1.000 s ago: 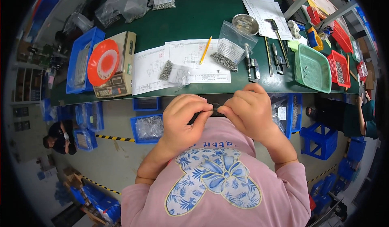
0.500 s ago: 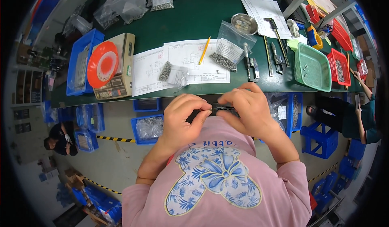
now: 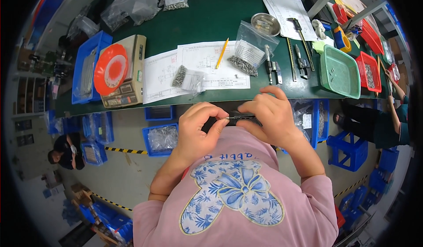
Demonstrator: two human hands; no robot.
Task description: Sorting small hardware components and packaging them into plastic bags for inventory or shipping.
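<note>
My left hand is closed, pinching a small metal piece between thumb and fingertips just off the table's near edge. Opposite it, my right hand curls its thumb and fingers around a thin, dark rod-like tool. The tool's tip reaches to the small piece; whether they touch or fit together is too small to tell. Beyond my hands, on paper drawings, lie a small bag of metal parts, a larger open bag of metal pins and a yellow pencil.
On the left stand a scale with a red pan and a blue bin. To the right are a micrometer, a caliper, a green basket and a red basket. Another person is at far right.
My right hand has shifted very slightly, its index finger a little higher. My left hand keeps its pinch. At far right the other person's arms have moved.
</note>
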